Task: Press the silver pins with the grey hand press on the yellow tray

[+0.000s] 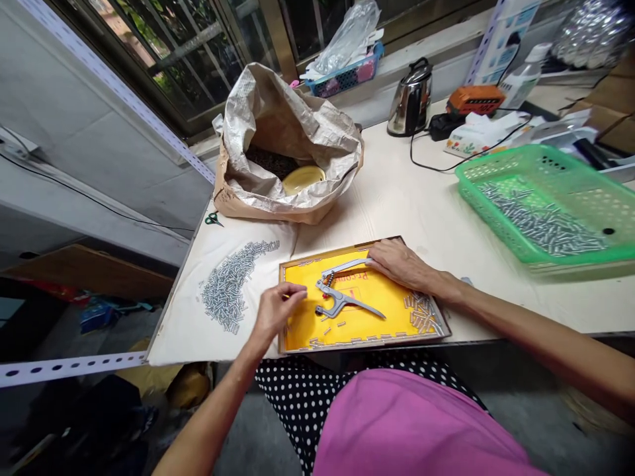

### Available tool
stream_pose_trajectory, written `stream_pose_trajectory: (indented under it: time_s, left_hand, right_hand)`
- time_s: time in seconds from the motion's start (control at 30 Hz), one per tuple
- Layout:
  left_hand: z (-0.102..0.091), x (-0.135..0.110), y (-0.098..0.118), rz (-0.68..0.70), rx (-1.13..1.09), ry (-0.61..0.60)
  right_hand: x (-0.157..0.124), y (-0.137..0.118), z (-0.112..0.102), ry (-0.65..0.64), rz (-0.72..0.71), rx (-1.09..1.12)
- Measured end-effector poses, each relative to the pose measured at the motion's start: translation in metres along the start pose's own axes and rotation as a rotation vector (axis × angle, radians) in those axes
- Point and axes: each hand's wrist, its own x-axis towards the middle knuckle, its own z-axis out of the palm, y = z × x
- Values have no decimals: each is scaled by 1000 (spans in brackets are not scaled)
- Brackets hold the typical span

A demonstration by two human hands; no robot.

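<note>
Grey metal hand pliers (342, 301), like snap-fastener pliers, lie across a shallow tray (364, 342) with a yellow bottom, their handles spread wide. My right hand (399, 263) is closed around the end of the upper handle, over the tray's far right part. At the tray's left edge is my left hand (275, 311), thumb and fingertips brought together just left of the pliers' jaws. Whatever it pinches, if anything, is too small to make out. Small metal pins (424, 314) are heaped in the tray's right corner, and more line its edges.
Left of the tray, a pile of small metal pieces (228, 284) lies on white cloth, with scissors (213, 219) beyond. Behind stands an open sack (288, 211). A green basket (526, 254) of metal pieces sits right, near a kettle (409, 99) and an orange device (475, 99).
</note>
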Motion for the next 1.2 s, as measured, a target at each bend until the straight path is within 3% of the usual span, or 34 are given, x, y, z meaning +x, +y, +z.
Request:
stream_pose_trajectory:
  time_s: [0.1,0.2,0.43,0.77,1.0,1.2]
  left_hand:
    - [31,-9,1,-22,-30,-50]
    - [44,-9,-6,-10,-10,-50]
    - [43,-6,-9,21,114,-45]
    - [42,-2,1,-40,253,-138]
    - [45,-5,2,-248,68,-191]
    - [46,-5,-1,-223,138,-165]
  right_hand:
    - [2,-1,-1,10,-3,-3]
    - [4,-2,-3,7,-15,-14]
    - [5,0,-3,8,-17,-24]
    - [12,3,2,-1,-42,-25]
    - [23,0,-2,-33,-45,-15]
    - [15,-19,-11,-59,0,-102]
